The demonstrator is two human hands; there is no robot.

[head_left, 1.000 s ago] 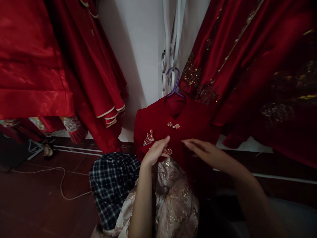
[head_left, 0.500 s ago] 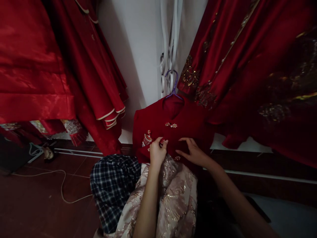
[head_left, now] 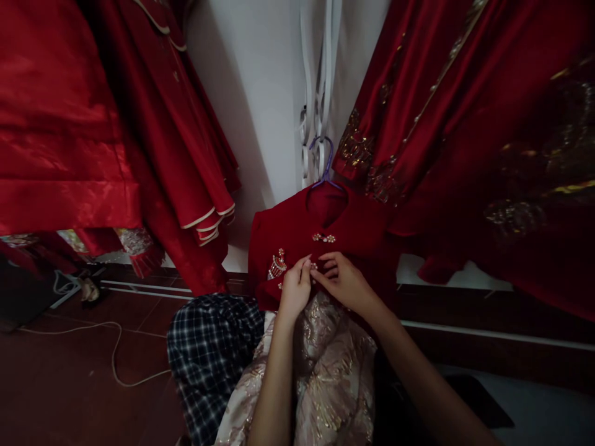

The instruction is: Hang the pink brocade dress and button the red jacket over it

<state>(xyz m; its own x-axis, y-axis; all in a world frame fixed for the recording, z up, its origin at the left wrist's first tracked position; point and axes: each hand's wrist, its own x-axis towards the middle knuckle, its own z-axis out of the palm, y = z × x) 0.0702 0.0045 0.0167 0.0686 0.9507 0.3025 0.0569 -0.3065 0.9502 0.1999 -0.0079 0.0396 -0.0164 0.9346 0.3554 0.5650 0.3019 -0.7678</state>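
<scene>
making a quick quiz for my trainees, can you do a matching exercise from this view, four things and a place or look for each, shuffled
1. red jacket
2. wire hanger
3. plaid cloth
4. cable

A. pale, curving across the tiled floor
B. purple, at a neck opening
C. directly behind the fingers of the left hand and right hand
D. dark with white checks

Pairs: 1-C, 2-B, 3-D, 4-A

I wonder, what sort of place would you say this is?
Probably a dress shop or costume store: red garments hang on both sides, and a red top with jewelled clasps hangs on a purple hanger.
</scene>
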